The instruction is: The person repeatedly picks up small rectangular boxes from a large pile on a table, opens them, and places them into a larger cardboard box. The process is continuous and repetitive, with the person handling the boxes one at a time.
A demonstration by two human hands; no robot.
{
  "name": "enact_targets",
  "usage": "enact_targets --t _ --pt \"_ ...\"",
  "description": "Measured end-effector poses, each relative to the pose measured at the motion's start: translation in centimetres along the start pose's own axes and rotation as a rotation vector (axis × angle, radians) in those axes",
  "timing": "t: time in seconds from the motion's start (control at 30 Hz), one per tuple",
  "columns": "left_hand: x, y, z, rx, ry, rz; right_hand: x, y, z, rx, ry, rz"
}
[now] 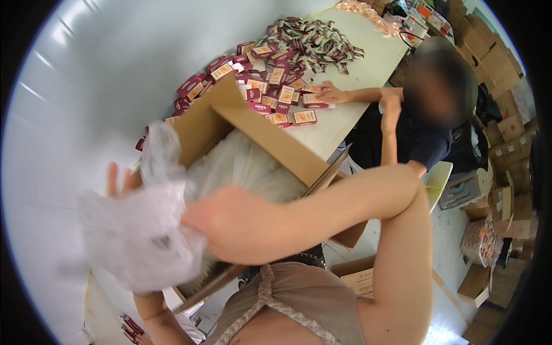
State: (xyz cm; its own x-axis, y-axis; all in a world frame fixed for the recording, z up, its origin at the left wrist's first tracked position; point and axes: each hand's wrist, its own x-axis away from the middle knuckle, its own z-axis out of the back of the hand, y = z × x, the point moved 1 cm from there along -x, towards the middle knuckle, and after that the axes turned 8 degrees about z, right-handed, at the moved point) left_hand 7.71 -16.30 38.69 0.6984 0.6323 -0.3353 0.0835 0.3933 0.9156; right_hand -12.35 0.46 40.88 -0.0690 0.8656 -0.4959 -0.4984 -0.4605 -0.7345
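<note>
A crumpled, whitish plastic bag [138, 236] is in front of me on the left, smeared by motion. My right hand [233, 221] has closed its fingers on the bag's right edge, its forearm reaching across from the right. Most of my left hand [119, 179] is hidden behind the bag; the fingers that show above it are stretched out and apart. Just beyond both hands stands an open cardboard box [282, 146] with its flaps up. Clear plastic [244, 164] fills its opening, and what lies under it I cannot make out.
On the pale table [376, 54] lie many dark-red small cartons [284, 95] and a heap of small sachets [310, 43]. A co-worker [420, 126] sits at its right side, one hand on a carton. Cardboard boxes [500, 69] are stacked along the right.
</note>
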Motion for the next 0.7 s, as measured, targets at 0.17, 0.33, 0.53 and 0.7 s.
enact_targets --t 0.17,0.33,0.53,0.7 --pt "5.9 -2.7 -1.3 -0.062 -0.323 0.361 1.2 2.2 -7.1 -0.076 -0.182 -0.021" --pt "8.9 -3.5 -2.8 -0.203 -0.687 0.48 2.3 2.2 -12.6 0.082 -0.59 0.082" --pt "13.9 -7.0 0.2 -0.072 -0.779 0.587 5.2 3.0 -12.5 0.128 -0.524 -0.09" --pt "17.3 -6.5 -0.7 0.067 -0.738 0.36 7.9 9.7 -13.7 0.624 -0.146 -0.544"
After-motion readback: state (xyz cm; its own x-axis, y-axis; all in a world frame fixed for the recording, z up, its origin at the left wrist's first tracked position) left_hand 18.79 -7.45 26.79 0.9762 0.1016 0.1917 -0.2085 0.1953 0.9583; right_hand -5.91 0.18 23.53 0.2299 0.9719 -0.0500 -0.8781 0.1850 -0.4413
